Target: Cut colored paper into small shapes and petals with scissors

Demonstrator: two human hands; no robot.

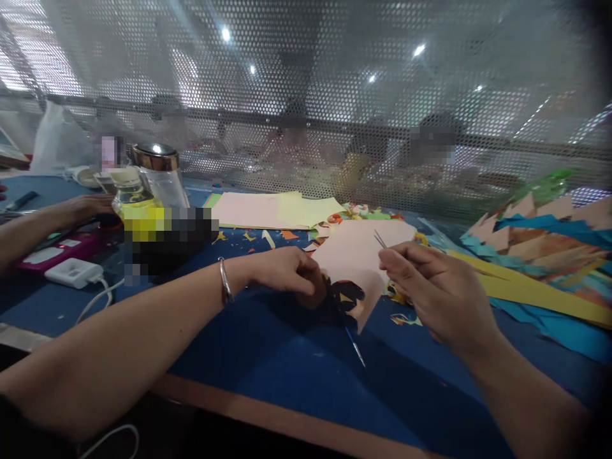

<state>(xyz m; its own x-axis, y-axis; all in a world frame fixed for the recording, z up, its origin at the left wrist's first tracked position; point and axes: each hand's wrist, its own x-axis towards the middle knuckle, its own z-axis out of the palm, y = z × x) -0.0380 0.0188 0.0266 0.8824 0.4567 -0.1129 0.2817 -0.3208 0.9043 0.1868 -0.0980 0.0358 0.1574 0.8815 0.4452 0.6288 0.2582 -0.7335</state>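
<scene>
The pink sheet [354, 250] is lying on the blue table [287, 357] between the two hands, its near edge curling upward around a dark cut-out opening [343, 291]. The right hand [437, 287] is pinching a slim, two-pronged tool [379, 240] between thumb and forefinger; the pinch is closing fully on it, and the prongs are pointing up and away over the sheet. The left hand [280, 271] is reaching to the sheet's left edge with fingers curling downward; whether those fingertips are gripping paper or only pressing it cannot be told, since they are lying in shadow. For sound handling, the left hand should be bearing flat beside the opening, because the thin strips around it are probably tearing easily under a sideways pull. The right hand should be lowering the prongs only once the curled edge is lying flat. A blue pen-like tool [354, 346] is resting just below the opening, so both hands should be staying clear of its tip. Loose paper scraps [405, 320] are lying nearby, possibly catching under the sheet.
</scene>
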